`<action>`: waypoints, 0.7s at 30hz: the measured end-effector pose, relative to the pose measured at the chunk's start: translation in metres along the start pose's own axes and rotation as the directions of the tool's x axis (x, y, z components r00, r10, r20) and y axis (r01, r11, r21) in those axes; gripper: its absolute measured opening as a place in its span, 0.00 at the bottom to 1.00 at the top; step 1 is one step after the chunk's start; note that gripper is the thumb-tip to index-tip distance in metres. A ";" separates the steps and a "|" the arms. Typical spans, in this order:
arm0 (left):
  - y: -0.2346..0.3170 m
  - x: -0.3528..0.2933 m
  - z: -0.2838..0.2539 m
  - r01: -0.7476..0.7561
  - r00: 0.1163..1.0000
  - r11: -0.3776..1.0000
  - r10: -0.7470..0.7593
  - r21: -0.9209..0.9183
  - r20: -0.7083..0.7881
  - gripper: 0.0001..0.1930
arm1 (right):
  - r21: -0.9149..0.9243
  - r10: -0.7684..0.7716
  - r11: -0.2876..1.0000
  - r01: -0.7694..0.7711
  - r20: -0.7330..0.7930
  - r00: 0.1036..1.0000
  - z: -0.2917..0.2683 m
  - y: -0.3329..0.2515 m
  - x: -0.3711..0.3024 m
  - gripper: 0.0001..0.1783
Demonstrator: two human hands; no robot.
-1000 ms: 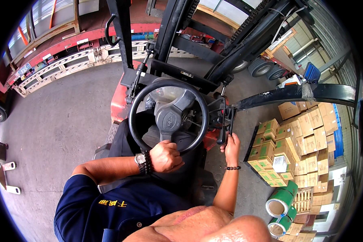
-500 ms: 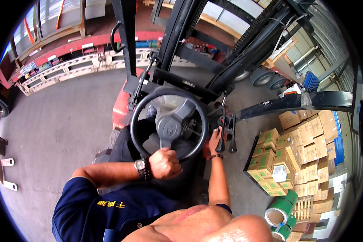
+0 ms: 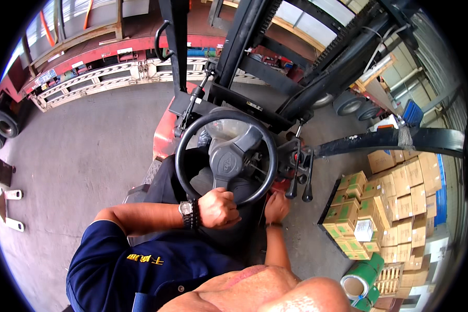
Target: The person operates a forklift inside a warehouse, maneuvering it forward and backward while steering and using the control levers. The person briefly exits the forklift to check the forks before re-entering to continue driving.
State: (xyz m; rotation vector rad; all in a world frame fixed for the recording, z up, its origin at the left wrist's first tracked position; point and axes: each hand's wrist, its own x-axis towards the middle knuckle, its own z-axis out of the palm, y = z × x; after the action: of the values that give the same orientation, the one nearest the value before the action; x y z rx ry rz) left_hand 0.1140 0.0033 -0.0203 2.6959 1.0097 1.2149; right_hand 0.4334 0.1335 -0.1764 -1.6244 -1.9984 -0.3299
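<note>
My left hand (image 3: pixel 219 208), with a watch and dark beads on its wrist, is closed on the lower rim of a forklift's black steering wheel (image 3: pixel 181 140). The wheel's hub (image 3: pixel 228 160) sits just above that hand. To the right, my right hand (image 3: pixel 277 207) is closed, held low beside the wheel near the seat. Its fingers curl out of sight, so what is in them, if anything, is hidden. Just above it, apart from the hand, stand black-knobbed control levers (image 3: pixel 307 193).
Ahead rises the forklift's black mast (image 3: pixel 239 47). Beyond it is a red flatbed trailer (image 3: pixel 96 54) with a white side rail (image 3: pixel 104 82). On the right stand stacked cartons (image 3: pixel 400 192), green-wrapped rolls (image 3: pixel 361 275) and a curved black bar (image 3: pixel 369 141). Grey floor (image 3: pixel 83 140) lies to the left.
My right hand has come off the levers and drawn back toward me, its fingers now curled. My left hand stays on the steering wheel. The whole view has shifted slightly.
</note>
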 end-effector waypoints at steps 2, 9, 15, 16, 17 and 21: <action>-0.004 -0.004 0.023 -0.047 0.999 0.998 0.047 -0.035 0.006 0.21 | 0.074 0.018 0.997 -0.018 -0.010 1.000 -0.012 0.015 -0.074 0.12; -0.006 0.061 0.033 -0.135 0.991 0.990 0.136 -0.028 0.000 0.20 | -0.030 0.077 0.997 -0.072 0.281 0.957 -0.048 -0.002 -0.028 0.11; -0.046 0.119 0.042 -0.118 0.988 0.991 0.123 0.058 -0.098 0.18 | 0.202 -0.178 0.971 0.124 0.276 0.945 -0.124 -0.088 0.025 0.08; -0.058 0.129 0.035 -0.093 0.991 0.991 0.101 0.095 -0.088 0.18 | 0.312 -0.236 0.938 0.149 0.263 0.936 -0.150 -0.111 0.039 0.07; -0.070 0.142 0.028 -0.058 0.987 0.991 0.074 0.117 -0.144 0.18 | 0.329 -0.250 0.930 0.163 0.243 0.937 -0.172 -0.126 0.049 0.06; -0.120 0.172 -0.033 0.110 0.961 0.968 -0.046 0.224 -0.273 0.19 | 0.316 -0.312 0.898 0.305 -0.030 0.950 -0.219 -0.145 0.093 0.03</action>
State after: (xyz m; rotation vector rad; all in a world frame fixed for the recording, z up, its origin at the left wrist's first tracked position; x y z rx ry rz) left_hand 0.1096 0.1877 0.0854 2.6760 1.3626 1.5668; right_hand 0.3378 0.0644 0.0752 -1.1178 -2.1957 -0.0947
